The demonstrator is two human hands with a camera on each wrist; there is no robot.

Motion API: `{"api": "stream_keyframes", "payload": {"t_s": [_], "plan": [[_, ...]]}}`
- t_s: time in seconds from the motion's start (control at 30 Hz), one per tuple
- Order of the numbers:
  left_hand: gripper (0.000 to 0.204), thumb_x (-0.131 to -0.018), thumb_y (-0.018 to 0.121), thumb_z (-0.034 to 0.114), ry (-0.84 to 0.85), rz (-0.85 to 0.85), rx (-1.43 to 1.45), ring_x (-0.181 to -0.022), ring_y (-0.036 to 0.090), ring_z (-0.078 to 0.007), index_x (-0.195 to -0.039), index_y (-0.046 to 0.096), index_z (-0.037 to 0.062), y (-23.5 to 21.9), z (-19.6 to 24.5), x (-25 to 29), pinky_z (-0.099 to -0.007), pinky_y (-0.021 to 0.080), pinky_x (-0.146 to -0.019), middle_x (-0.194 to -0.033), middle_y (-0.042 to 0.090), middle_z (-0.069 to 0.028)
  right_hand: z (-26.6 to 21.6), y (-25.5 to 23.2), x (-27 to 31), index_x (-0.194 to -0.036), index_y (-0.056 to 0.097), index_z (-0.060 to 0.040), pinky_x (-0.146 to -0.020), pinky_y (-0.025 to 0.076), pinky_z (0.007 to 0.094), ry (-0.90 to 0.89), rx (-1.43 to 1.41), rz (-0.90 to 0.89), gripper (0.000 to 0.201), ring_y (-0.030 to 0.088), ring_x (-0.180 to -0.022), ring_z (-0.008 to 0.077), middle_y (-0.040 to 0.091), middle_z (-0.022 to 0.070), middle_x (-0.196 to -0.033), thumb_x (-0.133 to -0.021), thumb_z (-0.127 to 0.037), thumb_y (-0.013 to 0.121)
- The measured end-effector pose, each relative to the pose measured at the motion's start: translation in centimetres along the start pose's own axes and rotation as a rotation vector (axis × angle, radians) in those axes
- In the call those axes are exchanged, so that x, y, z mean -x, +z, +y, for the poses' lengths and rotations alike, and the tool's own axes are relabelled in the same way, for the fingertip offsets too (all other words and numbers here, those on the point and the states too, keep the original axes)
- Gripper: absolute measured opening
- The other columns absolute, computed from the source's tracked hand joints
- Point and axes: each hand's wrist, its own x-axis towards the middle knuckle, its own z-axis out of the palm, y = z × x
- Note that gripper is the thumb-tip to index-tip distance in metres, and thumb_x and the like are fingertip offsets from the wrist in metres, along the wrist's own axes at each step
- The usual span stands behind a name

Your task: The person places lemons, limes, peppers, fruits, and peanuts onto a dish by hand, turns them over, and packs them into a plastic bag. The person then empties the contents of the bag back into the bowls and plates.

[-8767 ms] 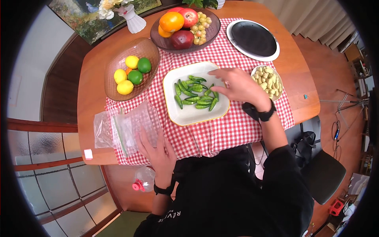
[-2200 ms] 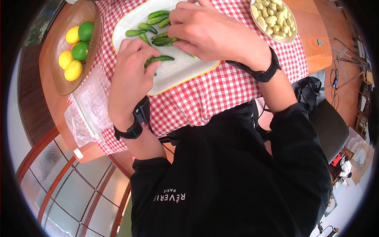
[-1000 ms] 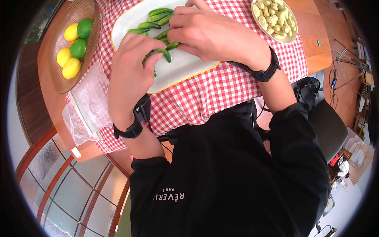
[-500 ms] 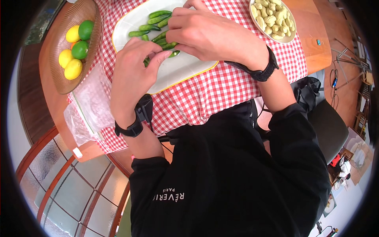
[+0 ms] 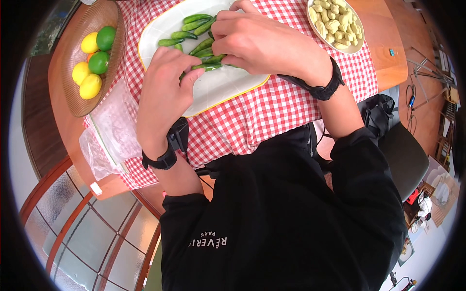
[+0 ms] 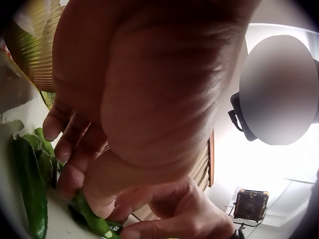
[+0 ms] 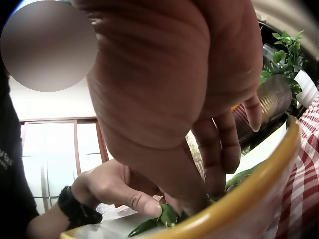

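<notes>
Cloth (image 5: 252,111) over counter (image 5: 386,24); on it, dish (image 5: 208,94) at upper centre of frame with chillies (image 5: 196,24) inside, bowl (image 5: 357,50) of peanuts (image 5: 340,23) at upper right; basket (image 5: 74,53) of citrus (image 5: 90,86) at upper left, bags (image 5: 114,128) below.

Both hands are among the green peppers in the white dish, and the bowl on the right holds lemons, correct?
Not lemons: the head view shows peanuts in the bowl on the right. The left hand and right hand are indeed among the green peppers in the white dish.

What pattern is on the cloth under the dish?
Red and white checks on the cloth, seen best in the head view.
</notes>
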Motion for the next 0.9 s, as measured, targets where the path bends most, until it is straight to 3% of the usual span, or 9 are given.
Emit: {"api": "stream_keyframes", "payload": {"t_s": [0.07,0.23,0.37,0.43,0.7,0.83,0.9], "plan": [[0.012,-0.086,0.075,0.002,0.015,-0.004,-0.014,-0.096,0.059,-0.0364,-0.097,0.074,-0.0030,0.1,0.2,0.0,-0.0456,0.049,-0.087,-0.089,0.065,-0.0158,0.0,0.3,0.2,-0.081,0.069,0.0007,-0.086,0.045,0.0439,0.000,-0.038,-0.040,0.021,0.062,-0.093,0.0294,0.063,0.0139,-0.087,-0.094,-0.013,0.060],[0.014,-0.087,0.077,0.005,0.021,0.018,-0.032,-0.095,0.062,-0.0344,-0.099,0.075,-0.0016,-0.1,0.4,-0.1,-0.0423,0.049,-0.088,-0.091,0.069,-0.0149,0.5,1.8,0.0,-0.078,0.068,-0.0001,-0.085,0.044,0.0442,-0.023,0.000,0.075,0.021,0.061,-0.093,0.0306,0.062,0.0140,-0.088,-0.092,-0.015,0.063],[0.013,-0.085,0.078,0.004,0.008,0.142,-0.011,-0.094,0.064,-0.0341,-0.097,0.077,-0.0012,-0.2,0.7,-0.3,-0.0432,0.051,-0.083,-0.090,0.071,-0.0145,0.2,1.1,0.0,-0.083,0.068,-0.0009,-0.087,0.044,0.0441,0.029,0.009,0.048,0.017,0.061,-0.096,0.0300,0.062,0.0132,-0.090,-0.091,-0.016,0.067],[0.014,-0.085,0.080,0.004,-0.005,0.196,0.002,-0.093,0.066,-0.0332,-0.098,0.077,-0.0005,-0.1,0.9,-0.3,-0.0422,0.052,-0.081,-0.090,0.072,-0.0142,0.2,1.4,0.1,-0.088,0.068,-0.0012,-0.089,0.044,0.0429,-0.032,0.037,0.108,0.016,0.062,-0.099,0.0286,0.063,0.0124,-0.093,-0.090,-0.017,0.070],[0.019,-0.086,0.082,0.006,0.005,0.270,0.041,-0.074,0.068,-0.0283,-0.104,0.080,0.0033,0.4,0.1,-0.2,-0.0370,0.053,-0.067,-0.090,0.073,-0.0123,0.4,1.5,-0.3,-0.089,0.068,-0.0013,-0.091,0.044,0.0426,-0.043,0.053,0.127,0.017,0.062,-0.100,0.0273,0.064,0.0111,-0.089,-0.090,-0.018,0.071],[0.018,-0.086,0.081,0.005,-0.102,0.243,0.041,-0.079,0.069,-0.0288,-0.104,0.079,0.0031,-0.1,1.1,-0.2,-0.0369,0.054,-0.071,-0.093,0.074,-0.0128,0.3,1.5,-0.2,-0.088,0.069,-0.0014,-0.089,0.044,0.0412,-0.050,0.085,0.193,0.014,0.060,-0.097,0.0271,0.063,0.0098,-0.088,-0.091,-0.015,0.068],[0.018,-0.086,0.080,0.004,-0.004,0.294,-0.046,-0.088,0.068,-0.0302,-0.104,0.079,0.0037,-0.3,0.9,-0.2,-0.0384,0.054,-0.079,-0.095,0.074,-0.0123,0.3,1.2,-0.2,-0.089,0.069,-0.0016,-0.089,0.044,0.0408,-0.037,0.089,0.191,0.013,0.059,-0.096,0.0271,0.062,0.0096,-0.088,-0.091,-0.014,0.067]]}}
